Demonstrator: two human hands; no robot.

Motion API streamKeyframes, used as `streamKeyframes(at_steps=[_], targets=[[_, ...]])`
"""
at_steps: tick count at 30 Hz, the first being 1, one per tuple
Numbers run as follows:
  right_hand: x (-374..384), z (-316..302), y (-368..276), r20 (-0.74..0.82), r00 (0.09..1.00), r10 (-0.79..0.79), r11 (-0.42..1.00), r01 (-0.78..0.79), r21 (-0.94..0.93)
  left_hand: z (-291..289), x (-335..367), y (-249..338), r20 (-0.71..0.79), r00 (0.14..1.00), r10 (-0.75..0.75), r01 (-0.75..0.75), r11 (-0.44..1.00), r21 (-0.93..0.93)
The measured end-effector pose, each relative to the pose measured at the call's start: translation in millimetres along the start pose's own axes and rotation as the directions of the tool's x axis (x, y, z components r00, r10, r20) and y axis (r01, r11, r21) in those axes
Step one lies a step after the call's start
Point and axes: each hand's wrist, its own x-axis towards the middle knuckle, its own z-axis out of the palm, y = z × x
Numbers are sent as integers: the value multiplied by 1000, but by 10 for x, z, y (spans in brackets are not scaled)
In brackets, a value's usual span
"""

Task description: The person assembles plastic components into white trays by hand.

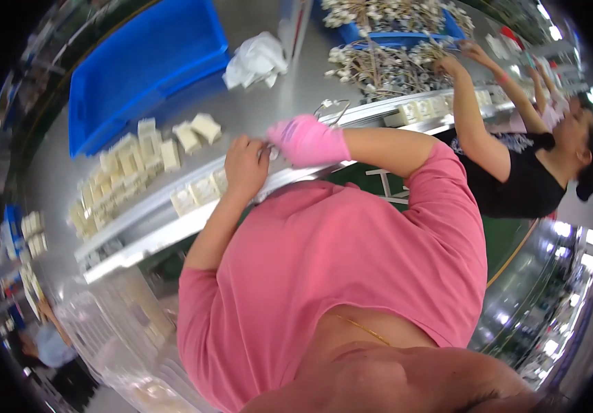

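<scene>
Cream housings [200, 191] are sitting in a row along the metal rail [138, 249], at eight o'clock from the worker's left hand [245, 168]. From where I am standing, that hand's fingers are curling narrowly. The pink-gloved right hand [308, 141] is meeting them at two o'clock; I cannot tell its opening or what either is gripping. A wire loop [327, 103] is showing at one o'clock from the glove.

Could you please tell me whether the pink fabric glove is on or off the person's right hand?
On: the pink glove covers the back of the right hand, its cuff circling the wrist.
</scene>
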Motion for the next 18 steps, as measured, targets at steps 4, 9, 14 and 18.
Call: streamKeyframes(at_steps=[4, 9, 14, 18], targets=[[41, 33, 71, 15, 977, 212, 973, -212, 93, -26, 13, 33, 0, 996, -86, 86, 996, -12], [128, -24, 71, 136, 962, 235, 952, -256, 170, -54, -3, 14, -7, 998, -66, 66, 998, -10], [216, -61, -30, 192, 904, 381, 900, -410, 144, -10, -34, -20, -36, 998, -44, 42, 999, -31], [172, 59, -201, 62, 960, 275, 950, -261, -173, 8, -20, 1, -40, 997, -61, 59, 997, -42]])
